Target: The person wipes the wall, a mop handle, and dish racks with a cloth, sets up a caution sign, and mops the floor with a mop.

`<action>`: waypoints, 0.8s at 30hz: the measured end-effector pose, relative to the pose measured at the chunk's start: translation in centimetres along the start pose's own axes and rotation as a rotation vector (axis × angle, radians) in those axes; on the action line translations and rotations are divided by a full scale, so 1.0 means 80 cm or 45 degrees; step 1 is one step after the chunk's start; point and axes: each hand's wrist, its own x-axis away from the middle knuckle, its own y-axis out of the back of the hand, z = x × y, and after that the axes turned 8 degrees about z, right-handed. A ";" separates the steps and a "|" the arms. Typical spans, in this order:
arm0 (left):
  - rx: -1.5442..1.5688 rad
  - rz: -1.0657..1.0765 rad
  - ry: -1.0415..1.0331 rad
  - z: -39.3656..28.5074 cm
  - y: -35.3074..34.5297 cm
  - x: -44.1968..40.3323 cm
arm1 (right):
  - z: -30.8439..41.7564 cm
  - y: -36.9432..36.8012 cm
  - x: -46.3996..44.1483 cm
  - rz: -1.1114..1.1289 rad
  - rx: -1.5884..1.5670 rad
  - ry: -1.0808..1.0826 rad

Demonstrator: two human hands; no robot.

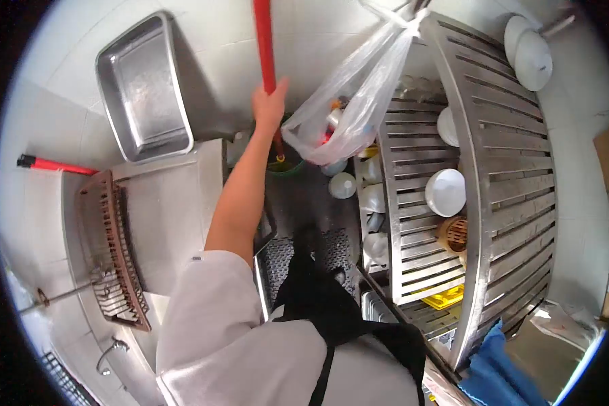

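Observation:
One hand shows, at the end of the outstretched arm that rises from the left sleeve: my left hand (pixel 269 105), its fingers wrapped round a red pole (pixel 264 47). The pole runs from the top edge of the view down past the hand. Below the hand, its lower part reaches toward a green bucket (pixel 285 166) on the floor by the wall. To the right of the hand hangs a clear plastic bag (pixel 358 101) with colourful items inside. My right hand is out of view.
Metal slatted shelves (pixel 477 203) with white bowls (pixel 446 192) stand on the right. On the left are a steel counter (pixel 172 210), a dish rack (pixel 118 250) and a leaning metal tray (pixel 145 91). A perforated mat (pixel 277 264) lies underfoot; containers (pixel 342 185) sit near the shelves.

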 end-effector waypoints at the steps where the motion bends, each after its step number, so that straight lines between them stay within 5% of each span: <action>1: -0.008 -0.103 0.040 0.022 0.013 0.012 | -0.002 0.001 -0.005 0.004 0.004 0.012; 6: -0.057 -0.331 -0.018 0.008 0.058 0.033 | -0.033 0.002 -0.023 0.033 0.048 0.085; 12: 0.295 -0.385 -0.418 -0.199 0.118 0.087 | -0.066 -0.009 -0.040 0.079 0.092 0.194; 18: 0.132 -0.507 -0.745 -0.378 0.153 0.207 | -0.114 -0.010 -0.056 0.120 0.119 0.280; 24: 0.326 -0.514 -0.988 -0.481 0.178 0.296 | -0.164 -0.015 -0.068 0.139 0.143 0.356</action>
